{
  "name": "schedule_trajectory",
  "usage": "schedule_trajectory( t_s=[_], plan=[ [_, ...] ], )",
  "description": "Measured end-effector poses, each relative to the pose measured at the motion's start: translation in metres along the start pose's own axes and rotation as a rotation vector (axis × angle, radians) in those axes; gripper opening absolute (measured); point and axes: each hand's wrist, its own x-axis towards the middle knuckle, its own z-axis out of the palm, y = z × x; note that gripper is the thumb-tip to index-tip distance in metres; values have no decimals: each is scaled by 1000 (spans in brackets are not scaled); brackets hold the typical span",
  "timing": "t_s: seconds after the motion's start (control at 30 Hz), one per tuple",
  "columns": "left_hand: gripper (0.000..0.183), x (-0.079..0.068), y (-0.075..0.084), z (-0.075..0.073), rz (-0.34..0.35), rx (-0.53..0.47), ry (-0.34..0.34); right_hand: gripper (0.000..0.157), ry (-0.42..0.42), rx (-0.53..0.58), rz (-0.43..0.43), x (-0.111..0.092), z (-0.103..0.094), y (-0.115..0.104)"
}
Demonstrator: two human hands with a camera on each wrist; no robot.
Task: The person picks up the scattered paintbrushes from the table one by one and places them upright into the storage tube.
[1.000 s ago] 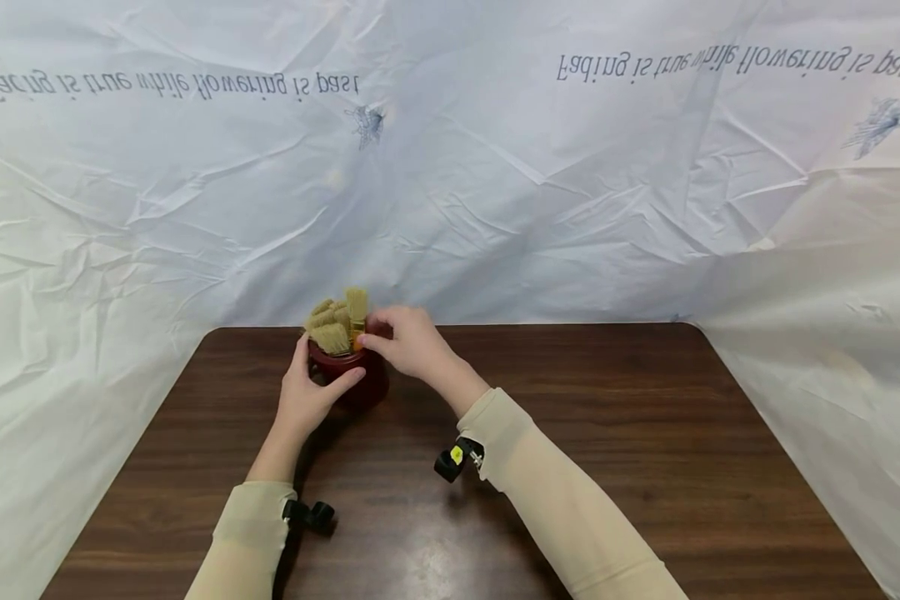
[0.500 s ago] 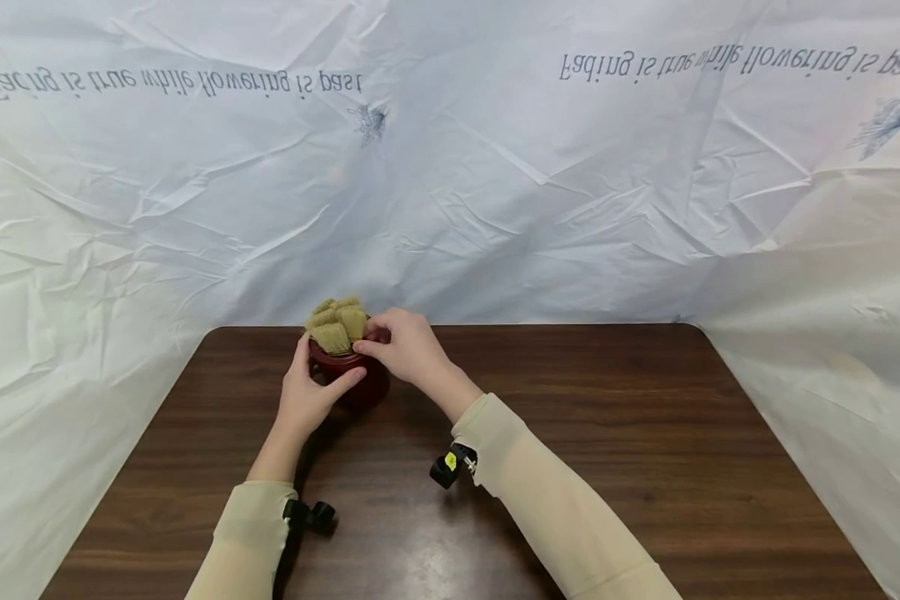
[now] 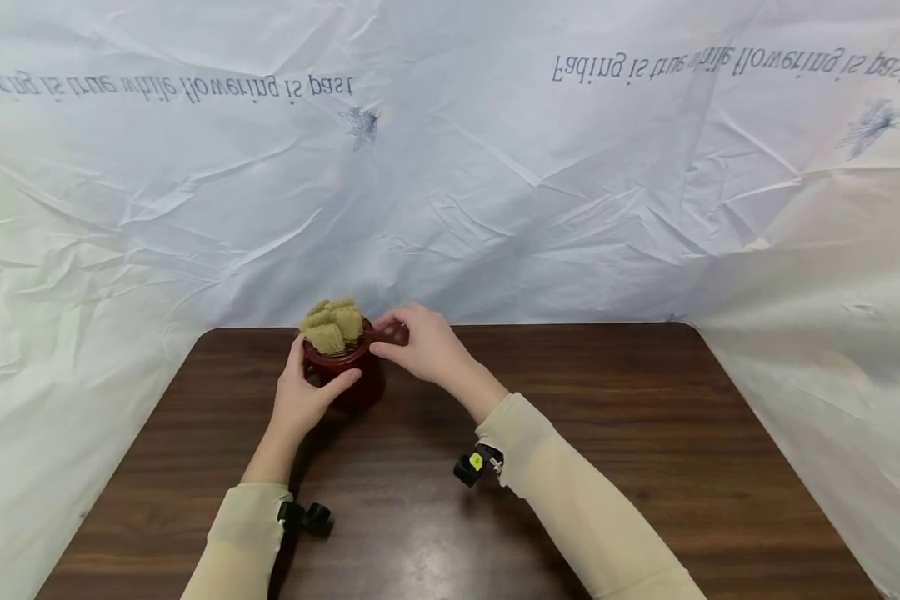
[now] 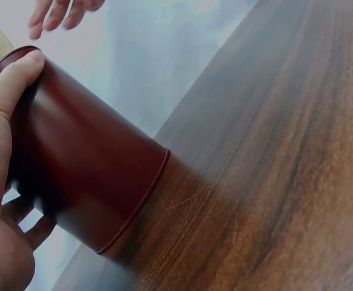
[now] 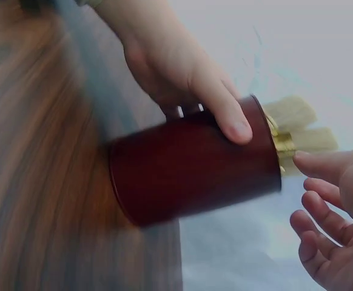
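A dark red cylindrical pot (image 3: pixel 365 385) stands on the table near its far edge. Several paintbrushes (image 3: pixel 333 323) are in it, pale bristles up above the rim, with gold ferrules (image 5: pixel 284 144) showing in the right wrist view. My left hand (image 3: pixel 300 400) grips the pot from its near left side, the thumb (image 4: pixel 20 77) lying along the wall just below the rim. Just to the right of the rim is my right hand (image 3: pixel 433 348), its fingers loosely bent with nothing between them. The brush handles are hidden inside the pot.
The brown wood-grain table (image 3: pixel 615 433) has rounded far corners. Behind it and along both sides hangs a creased white sheet (image 3: pixel 450 167) with printed lettering. A black wrist mount (image 3: pixel 478 465) sits at the right cuff, another mount (image 3: pixel 304 517) at the left.
One second ago my right hand pinched a raised brush with an orange handle. The brush went down into the pot; my right hand has let go and shifted right. My left hand keeps its grip.
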Motion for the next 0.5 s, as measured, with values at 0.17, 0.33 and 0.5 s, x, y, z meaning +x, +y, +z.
schedule_trajectory(
  t_s=[0.17,0.33,0.5],
  plan=[
    [111,-1,-2,-8,-37,36,-7,36,-34,-86,-53,-18,-23,16],
    [122,-6,0,-27,-67,125,-34,47,-98,-207,-76,-45,-51,43],
    [120,-11,-2,-55,57,312,-140,65,-138,-305,-66,-87,-82,81]
  ],
)
